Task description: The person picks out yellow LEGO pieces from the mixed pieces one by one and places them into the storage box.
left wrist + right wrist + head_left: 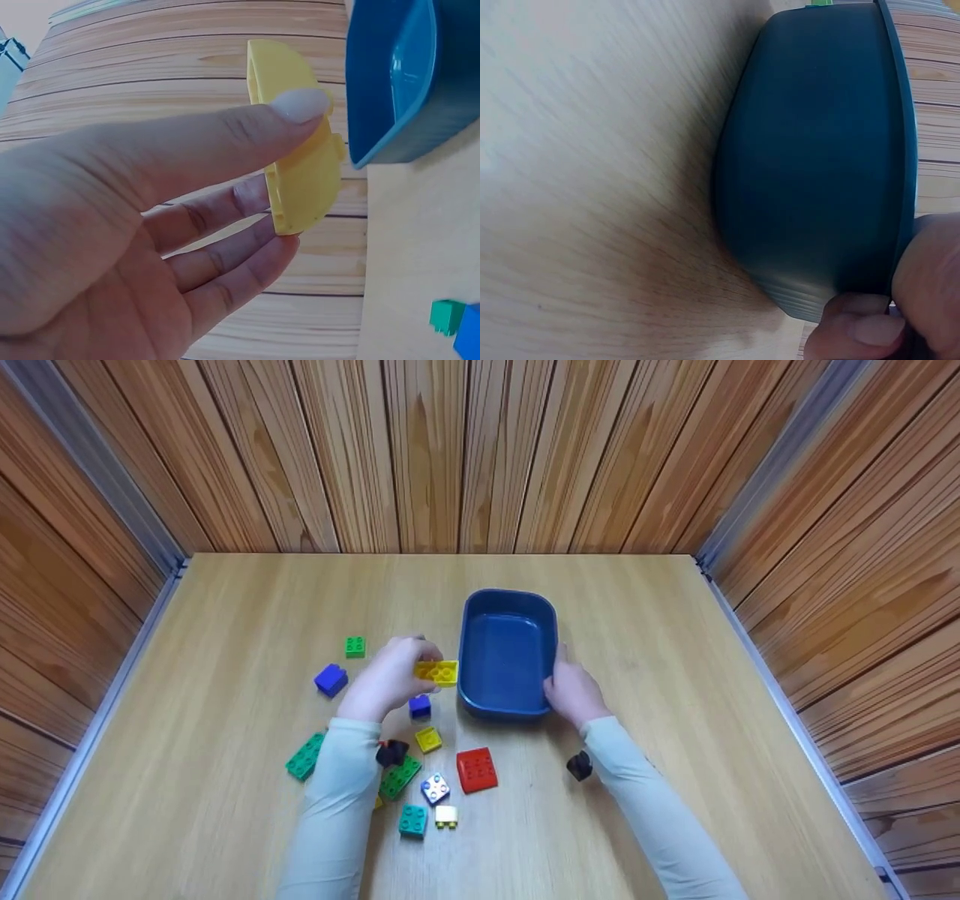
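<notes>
My left hand (396, 671) pinches a yellow toy brick (444, 673) between thumb and fingers, beside the left wall of a deep blue container (508, 706). The left wrist view shows the brick (307, 180) side-on, with curved ends and studs facing the container (397, 150). On the container's right side, my right hand (577, 690) grips the rim. In the right wrist view its fingers (859, 330) lie against the outer wall (817, 165) with the thumb at the rim. The container stands on the table, and its visible inside holds nothing.
Loose bricks lie left and in front of the container: a small green one (355, 646), a blue one (331, 680), a red one (477, 770), a yellow one (428, 739), a teal one (412, 821) and several others. Wooden walls (450, 457) enclose the table (637, 607).
</notes>
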Motion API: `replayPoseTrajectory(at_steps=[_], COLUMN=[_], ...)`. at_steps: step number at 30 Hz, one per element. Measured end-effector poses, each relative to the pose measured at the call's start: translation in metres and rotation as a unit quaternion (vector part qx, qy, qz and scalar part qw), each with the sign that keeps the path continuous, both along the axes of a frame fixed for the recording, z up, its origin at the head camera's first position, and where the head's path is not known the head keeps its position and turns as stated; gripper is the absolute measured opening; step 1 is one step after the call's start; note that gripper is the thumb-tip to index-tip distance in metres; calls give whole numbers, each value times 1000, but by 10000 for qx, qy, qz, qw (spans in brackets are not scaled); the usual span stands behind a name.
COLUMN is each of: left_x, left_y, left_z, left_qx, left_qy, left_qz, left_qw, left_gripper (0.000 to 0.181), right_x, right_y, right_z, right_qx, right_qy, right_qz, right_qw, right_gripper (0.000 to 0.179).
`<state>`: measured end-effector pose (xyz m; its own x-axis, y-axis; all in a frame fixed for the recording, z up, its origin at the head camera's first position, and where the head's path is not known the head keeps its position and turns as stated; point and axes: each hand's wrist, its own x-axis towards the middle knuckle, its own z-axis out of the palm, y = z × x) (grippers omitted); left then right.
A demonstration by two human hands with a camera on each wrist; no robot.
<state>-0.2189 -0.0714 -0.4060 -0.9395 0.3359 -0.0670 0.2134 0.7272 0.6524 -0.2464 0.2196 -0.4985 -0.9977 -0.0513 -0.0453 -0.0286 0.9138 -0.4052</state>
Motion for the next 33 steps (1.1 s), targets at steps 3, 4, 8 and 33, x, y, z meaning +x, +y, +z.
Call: replayPoseTrajectory(at_steps=[3,4,8,33], left_x=[-5,-7,-12,-46], left_y=[6,7,14,62], left_z=[-1,-2,-1,-16], left_qx=[27,30,40,-53], left_qy=[18,28,36,-228], left_qz=[-71,-90,-79,-359], left_qw=[10000,10000,10000,9991], left_gripper=[33,33,32,34], right_x=[0,0,-1,-2], right_y=[0,0,0,0], right_z=[0,0,1,0], right_qx=[-11,-12,17,-3], right_qy=[72,95,232,-176], right_qz=[12,22,23,-134], right_qw=[10000,10000,9997,9998], right_gripper=[67,67,66,68])
